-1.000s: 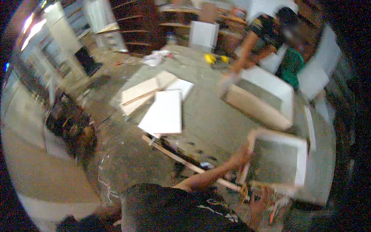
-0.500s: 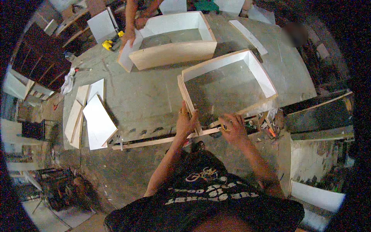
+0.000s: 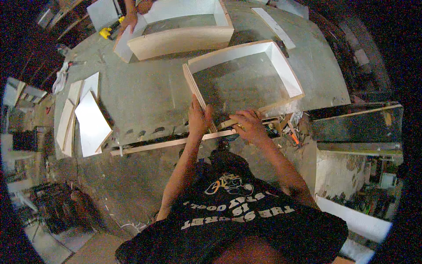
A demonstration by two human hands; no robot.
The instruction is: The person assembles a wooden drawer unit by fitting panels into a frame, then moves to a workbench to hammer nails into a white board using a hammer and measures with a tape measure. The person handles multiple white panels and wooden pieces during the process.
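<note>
In front of me lies an open rectangular wooden frame with white inner faces; its far board (image 3: 233, 52) and right board (image 3: 283, 70) stand on edge. My left hand (image 3: 199, 118) is closed around the near end of the frame's left side board (image 3: 194, 81), which shows layered pale edges. My right hand (image 3: 249, 125) grips the near board (image 3: 281, 104), fingers over its top edge. The bare end of that board sits beside the left board's end, with a small gap at the corner. My fingers partly hide the joint.
A person's hand (image 3: 129, 22) holds a white panel against another box frame (image 3: 182, 42). A yellow power tool (image 3: 107, 32) lies nearby. White panels (image 3: 92, 125) are stacked left. A long strip (image 3: 165, 144) runs along the table's near edge; tools (image 3: 293, 132) lie right.
The whole scene has shifted up and left in the picture as my view moved. Both my hands keep their places on the frame. The other person's hand stays at the far box.
</note>
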